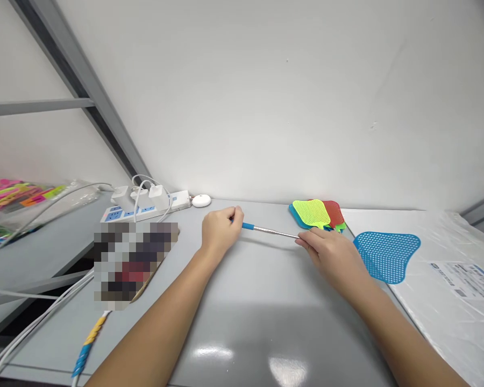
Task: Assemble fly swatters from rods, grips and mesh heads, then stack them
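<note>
A fly swatter with a blue perforated head (387, 257) and a thin metal rod is held level above the grey table (262, 333). My left hand (221, 230) is closed round its blue handle, most of which is hidden in the fist. Further along, my right hand (333, 252) pinches the metal rod from above. The swatter's head sticks out to the right beyond that hand. Just behind my right hand lie several more swatter heads in a pile, a yellow-green one (311, 213) on top, a red one (334, 214) beside it and blue beneath.
At the back left are a white power strip (181, 200) with plugged-in chargers and a white earbud case (201, 200). A blurred-out phone-like object (135, 263) lies nearer. White cables (44, 317) run at the left edge. A plastic-wrapped package (447, 312) lies on the right.
</note>
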`<state>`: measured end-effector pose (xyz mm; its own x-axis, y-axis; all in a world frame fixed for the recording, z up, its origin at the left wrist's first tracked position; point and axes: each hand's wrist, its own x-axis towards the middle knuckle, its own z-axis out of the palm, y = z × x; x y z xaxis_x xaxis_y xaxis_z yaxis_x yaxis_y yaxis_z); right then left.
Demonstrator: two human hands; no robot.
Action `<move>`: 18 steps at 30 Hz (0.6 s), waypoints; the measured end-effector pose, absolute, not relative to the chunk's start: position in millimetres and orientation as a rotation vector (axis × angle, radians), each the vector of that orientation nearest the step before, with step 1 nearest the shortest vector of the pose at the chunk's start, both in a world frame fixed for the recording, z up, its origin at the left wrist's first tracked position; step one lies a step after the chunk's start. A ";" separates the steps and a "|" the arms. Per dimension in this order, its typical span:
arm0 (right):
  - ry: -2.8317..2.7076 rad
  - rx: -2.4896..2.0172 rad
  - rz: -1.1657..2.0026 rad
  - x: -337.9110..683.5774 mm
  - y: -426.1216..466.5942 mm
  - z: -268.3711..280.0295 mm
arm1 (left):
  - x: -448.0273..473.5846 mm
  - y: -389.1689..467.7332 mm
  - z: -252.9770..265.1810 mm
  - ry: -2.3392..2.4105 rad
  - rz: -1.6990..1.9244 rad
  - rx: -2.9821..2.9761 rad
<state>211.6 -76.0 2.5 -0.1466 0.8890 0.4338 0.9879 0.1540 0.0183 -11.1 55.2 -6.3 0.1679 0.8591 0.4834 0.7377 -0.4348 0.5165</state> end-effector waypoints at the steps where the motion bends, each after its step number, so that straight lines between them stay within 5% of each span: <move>1: -2.120 -1.785 -0.443 209.7 -76.4 1.4 | -8.8 53.2 -7.2 1.570 1.125 2.267; 18: -2.217 -1.785 -0.449 186.1 -78.7 1.0 | 2.3 47.1 -8.5 1.461 1.057 2.339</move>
<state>186.1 -78.7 1.0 -0.2116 0.8973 0.3873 0.9773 0.1975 0.0763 2.3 47.1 -8.5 0.2612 0.8436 0.4692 0.7097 -0.4973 0.4990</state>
